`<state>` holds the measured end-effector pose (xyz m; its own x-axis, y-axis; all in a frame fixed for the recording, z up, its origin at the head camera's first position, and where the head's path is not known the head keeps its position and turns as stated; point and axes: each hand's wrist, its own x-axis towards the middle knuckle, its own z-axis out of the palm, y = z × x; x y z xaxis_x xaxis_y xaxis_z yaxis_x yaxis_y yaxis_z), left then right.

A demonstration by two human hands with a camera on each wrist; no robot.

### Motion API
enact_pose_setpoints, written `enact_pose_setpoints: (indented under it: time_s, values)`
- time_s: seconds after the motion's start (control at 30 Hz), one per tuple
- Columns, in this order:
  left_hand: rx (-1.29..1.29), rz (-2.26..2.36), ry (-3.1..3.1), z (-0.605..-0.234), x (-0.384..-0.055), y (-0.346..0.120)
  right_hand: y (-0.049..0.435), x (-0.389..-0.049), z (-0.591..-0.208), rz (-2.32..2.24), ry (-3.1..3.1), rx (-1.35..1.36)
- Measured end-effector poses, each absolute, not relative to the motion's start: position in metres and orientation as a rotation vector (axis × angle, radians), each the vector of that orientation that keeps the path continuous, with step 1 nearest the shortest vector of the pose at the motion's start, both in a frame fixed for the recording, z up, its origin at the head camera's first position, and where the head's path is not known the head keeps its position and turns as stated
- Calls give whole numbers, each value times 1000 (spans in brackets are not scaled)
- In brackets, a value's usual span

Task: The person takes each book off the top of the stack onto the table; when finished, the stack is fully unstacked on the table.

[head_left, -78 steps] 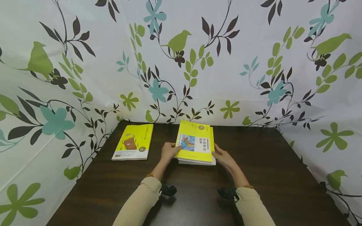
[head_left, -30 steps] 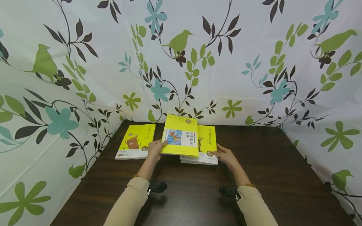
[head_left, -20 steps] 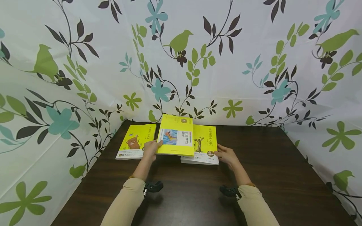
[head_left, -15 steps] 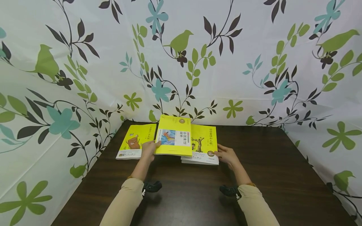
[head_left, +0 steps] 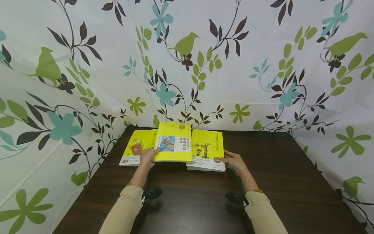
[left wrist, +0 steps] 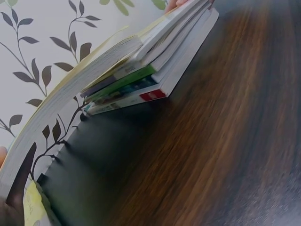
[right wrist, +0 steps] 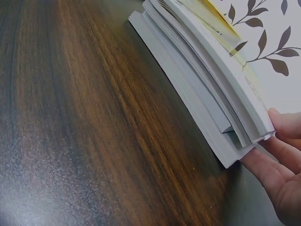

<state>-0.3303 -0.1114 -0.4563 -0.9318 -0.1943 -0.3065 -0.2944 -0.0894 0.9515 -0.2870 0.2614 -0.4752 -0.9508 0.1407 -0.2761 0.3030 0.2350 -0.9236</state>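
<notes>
My left hand (head_left: pixel 147 158) pinches the left edge of a yellow book (head_left: pixel 176 143) with a blue picture, thumb on the cover. In the left wrist view that book's page edges (left wrist: pixel 56 106) show raised off the table. It overlaps the right side of a yellow book with a brown cartoon figure (head_left: pixel 132 151) and the left edge of a book stack (head_left: pixel 208 144). On top of the stack lies a yellow book with a tree and swing. My right hand (head_left: pixel 235 161) holds the stack's right edge; in the right wrist view the thumb lies on top and fingers sit lower along the side.
The books are near the back edge of a dark wooden table (head_left: pixel 271 182). Behind and to the left hangs a white cloth (head_left: pixel 233 81) printed with birds and leaves. Several books of different thickness make up the stack (left wrist: pixel 181 54), their edges uneven.
My left hand has carried the blue-picture book leftward off the stack, uncovering the tree-and-swing book, and lowered it slightly over the left book. My right hand has stayed at the stack's edge.
</notes>
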Motion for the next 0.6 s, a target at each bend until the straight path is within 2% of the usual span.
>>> enact_pose_setpoints:
  time_s: [0.6]
  values:
    - [-641, 2186, 2107, -456, -336, -127, 259, -287, -468, -1761, 2414, 399]
